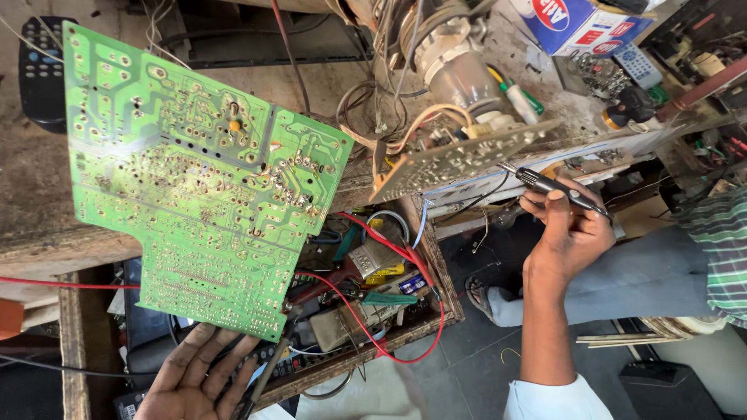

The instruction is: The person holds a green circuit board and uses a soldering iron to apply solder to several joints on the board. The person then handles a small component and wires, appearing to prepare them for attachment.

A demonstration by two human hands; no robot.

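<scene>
My left hand (pixel 191 381) sits at the bottom edge, palm up, cut off at the wrist by the frame. Its fingers are spread open under the lower corner of the green board (pixel 198 179), and a thin dark tool (pixel 264 377) lies across them; I think it is a probe, though its tip is lost among the clutter in the tray. Whether the fingertips actually touch the board I cannot tell, since the board covers them. The board stands tilted with its solder side facing me, its upper part over the worn bench (pixel 47 194).

My right hand (pixel 568 225) is closed around a dark pen-like iron (pixel 556 187), its point meeting the edge of a second, brownish board (pixel 459 159) that leans off the bench. Wires and a grey cylindrical part (pixel 459 78) crowd behind it (too tangled to sort out).

Below, a wooden tray (pixel 447 299) holds pliers, small parts and a looping red wire (pixel 389 311); most of its contents are hidden under the green board.

At top right lies a white and blue carton (pixel 583 27) with a red oval mark, clipped by the frame. Just beside it rests a small pale remote (pixel 638 66). A black remote (pixel 39 74) lies at far left, partly behind the green board. Another person's leg and striped sleeve (pixel 720 241) show at right.
</scene>
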